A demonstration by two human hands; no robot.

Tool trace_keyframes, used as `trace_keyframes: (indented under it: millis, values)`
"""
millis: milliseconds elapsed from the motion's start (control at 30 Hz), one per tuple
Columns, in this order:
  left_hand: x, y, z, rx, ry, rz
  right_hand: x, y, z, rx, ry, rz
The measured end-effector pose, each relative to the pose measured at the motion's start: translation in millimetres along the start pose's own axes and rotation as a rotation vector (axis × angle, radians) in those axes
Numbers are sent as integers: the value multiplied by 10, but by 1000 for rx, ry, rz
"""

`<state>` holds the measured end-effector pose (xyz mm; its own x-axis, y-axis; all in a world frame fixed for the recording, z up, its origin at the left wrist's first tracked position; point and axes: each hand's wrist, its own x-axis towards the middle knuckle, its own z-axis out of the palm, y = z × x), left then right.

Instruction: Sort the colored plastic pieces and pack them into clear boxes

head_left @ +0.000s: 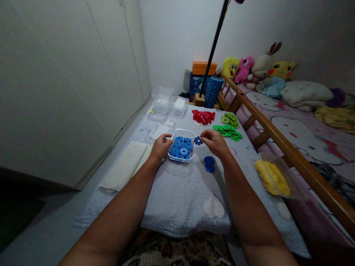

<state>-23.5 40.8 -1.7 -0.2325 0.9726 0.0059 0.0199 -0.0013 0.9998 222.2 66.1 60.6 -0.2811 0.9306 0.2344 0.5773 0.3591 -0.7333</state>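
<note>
A clear plastic tub with several blue snowflake-shaped pieces in it sits on a pale quilted mat. My left hand grips the tub's left rim, fingers curled over the edge. My right hand pinches one dark blue snowflake piece just beside the tub's right rim. A small stack of blue pieces lies on the mat below my right hand.
Red pieces, green pieces and lighter green ones lie farther back. Empty clear tubs stand at the back left. A clear bag of yellow pieces lies right, by a wooden bed rail. A folded cloth lies left.
</note>
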Motion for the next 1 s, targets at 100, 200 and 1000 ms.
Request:
trace_keyframes:
  millis: [100,200,1000]
  values:
    - [14,-20,-3,6,-5,2,-4,-251,123,-113,-107,-68]
    - [31,-42,-7,11,-8,3,-30,-390,249,-294,-174,-79]
    - [46,-60,-11,30,-21,18,-208,142,-289,-508,-295,172]
